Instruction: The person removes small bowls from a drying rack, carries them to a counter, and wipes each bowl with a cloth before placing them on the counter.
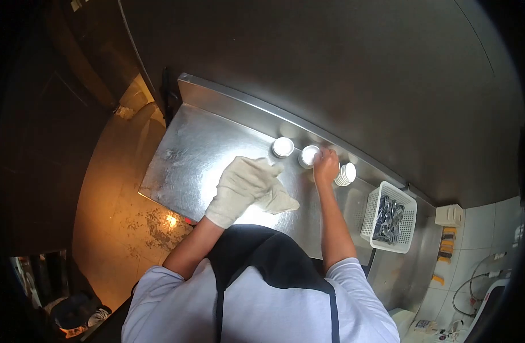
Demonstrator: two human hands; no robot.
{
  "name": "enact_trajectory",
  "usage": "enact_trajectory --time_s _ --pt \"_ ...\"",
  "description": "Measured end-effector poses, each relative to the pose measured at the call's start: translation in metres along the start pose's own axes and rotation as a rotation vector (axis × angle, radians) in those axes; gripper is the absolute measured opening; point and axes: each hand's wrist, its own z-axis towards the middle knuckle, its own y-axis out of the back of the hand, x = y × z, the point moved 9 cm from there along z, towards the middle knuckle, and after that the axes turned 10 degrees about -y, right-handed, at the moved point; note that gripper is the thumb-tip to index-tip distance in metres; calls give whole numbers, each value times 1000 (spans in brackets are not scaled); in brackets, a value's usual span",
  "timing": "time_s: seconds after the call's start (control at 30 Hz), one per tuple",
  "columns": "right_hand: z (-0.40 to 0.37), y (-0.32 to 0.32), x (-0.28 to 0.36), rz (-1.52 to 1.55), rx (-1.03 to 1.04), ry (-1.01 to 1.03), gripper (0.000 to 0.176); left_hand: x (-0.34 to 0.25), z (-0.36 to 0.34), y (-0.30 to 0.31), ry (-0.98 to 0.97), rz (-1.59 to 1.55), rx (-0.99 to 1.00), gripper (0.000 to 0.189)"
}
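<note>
My left hand (246, 182) wears a pale cloth glove and is over the steel counter (188, 143). Its fingers are closed on a cream cloth (279, 200), which hangs out to the right; cloth and glove look alike. Bare, my right hand (326, 166) reaches to the counter's back edge, its fingers bent at the rim of a small white bowl (309, 155) on the middle stack. To the left stands another stack of white bowls (283, 147). Just right of the hand, a third stack of white bowls (346, 174) leans slightly.
A white plastic basket (412, 220) full of dark-handled utensils (390, 218) sits right of the bowls. A raised steel ledge (256, 108) runs along the back, below a dark wall (331, 63). Wet-looking floor (119, 200) shows at left. Yellow-and-black items (446, 246) line the tiled right side.
</note>
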Motion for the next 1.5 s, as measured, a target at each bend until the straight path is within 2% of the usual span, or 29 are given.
enact_trajectory --time_s 0.13,0.23,0.33,0.43,0.53,0.63,0.73,0.83,0.9,0.97,1.03,1.07,1.13,1.2,1.23,1.27,1.37,1.43,1.47,1.5 --pt "6 7 -6 108 -25 30 18 15 -18 12 132 -248 -74 26" --pt "7 15 -5 140 14 -76 13 30 -33 7 314 -405 -88 25" --pt "2 32 13 191 -14 -44 10 36 -29 -18 421 -386 120 25" --pt "1 29 19 144 10 14 11 33 -21 -50 419 -301 493 24" --pt "7 12 0 79 56 -65 11 30 -21 -40 445 -435 207 25" --pt "10 11 -11 112 56 -108 11 27 -24 -34 443 -531 22 26" --pt "6 37 5 281 -101 -38 13 30 -29 -30 443 -591 -90 28" --pt "-16 32 36 538 117 -156 15 31 -29 -28 434 -638 -169 30" --pt "-47 7 70 766 517 -231 21 30 -28 -28 427 -683 -215 32" --pt "-72 17 114 740 627 -90 39 32 -30 -25 429 -752 -268 33" --pt "-91 14 123 729 722 -125 44 38 -41 -23 493 -946 -347 35" --pt "-98 17 124 604 639 -7 45 42 -49 -26 558 -1095 -400 36" --pt "-123 17 124 360 465 232 47 53 -72 -48 818 -1775 -648 41" --pt "-161 17 127 238 472 490 42 65 -96 -55 907 -1803 -712 45" --pt "-179 18 127 176 470 623 39 78 -108 -51 867 -1495 -639 46" --pt "-188 11 114 225 538 566 37 85 -117 -45 819 -1189 -559 47" --pt "-193 -9 87 404 726 375 30 83 -123 -32 709 -607 -357 49" --pt "-187 -3 86 574 819 190 27 75 -127 -38 743 -671 -353 48" --pt "-181 5 87 658 797 131 28 73 -126 -41 756 -706 -355 48" --pt "-170 26 99 740 776 72 29 71 -121 -47 724 -870 -394 47"
